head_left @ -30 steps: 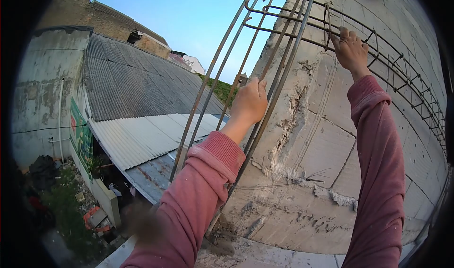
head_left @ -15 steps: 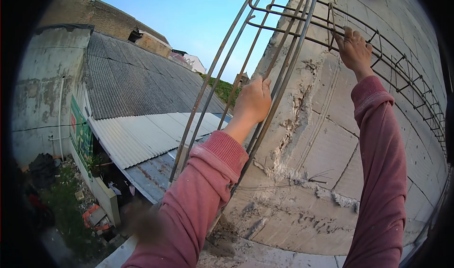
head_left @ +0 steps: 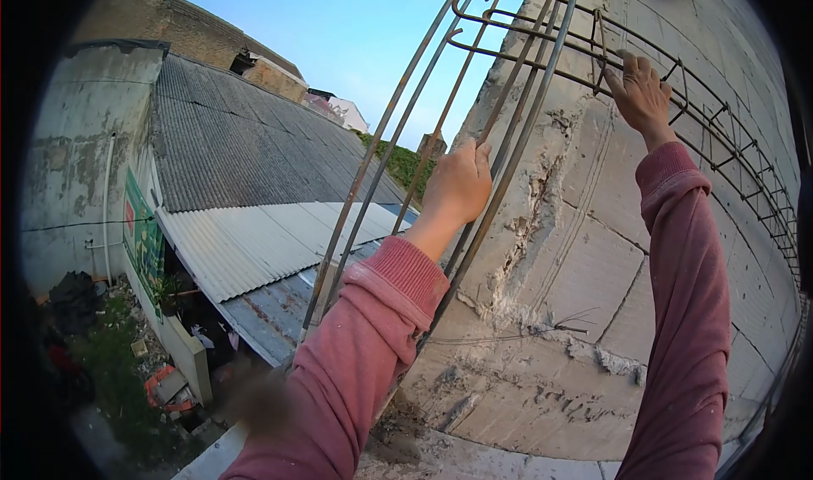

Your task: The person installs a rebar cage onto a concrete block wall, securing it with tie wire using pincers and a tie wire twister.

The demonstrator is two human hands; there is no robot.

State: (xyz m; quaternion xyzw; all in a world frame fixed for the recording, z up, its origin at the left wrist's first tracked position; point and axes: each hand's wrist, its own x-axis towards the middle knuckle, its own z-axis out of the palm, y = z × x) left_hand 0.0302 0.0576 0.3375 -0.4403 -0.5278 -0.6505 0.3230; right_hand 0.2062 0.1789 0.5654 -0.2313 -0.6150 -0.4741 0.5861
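Note:
My left hand [head_left: 458, 181] is closed around one of several upright steel rebars [head_left: 513, 79] standing at the wall's corner. The fingertips on the far side are hidden. Up at the right, my right hand [head_left: 641, 94] grips a long horizontal rebar cage [head_left: 599, 56] with its fingers curled over the bars. Bent hooks form the cage's left end, which passes among the upright bars. Thin stirrups join its long bars, and it runs away along the block wall to the right.
A grey block wall [head_left: 593, 285] with rough mortar fills the right side. Short tie wires [head_left: 572, 327] stick out from it. Left and below lie corrugated roofs [head_left: 246, 133] and a yard with rubble [head_left: 169, 387], well beneath the ledge [head_left: 483, 455].
The upright bars, the cage's hooked end and both hands sit slightly farther right in view, as does the wall. Both grips look the same.

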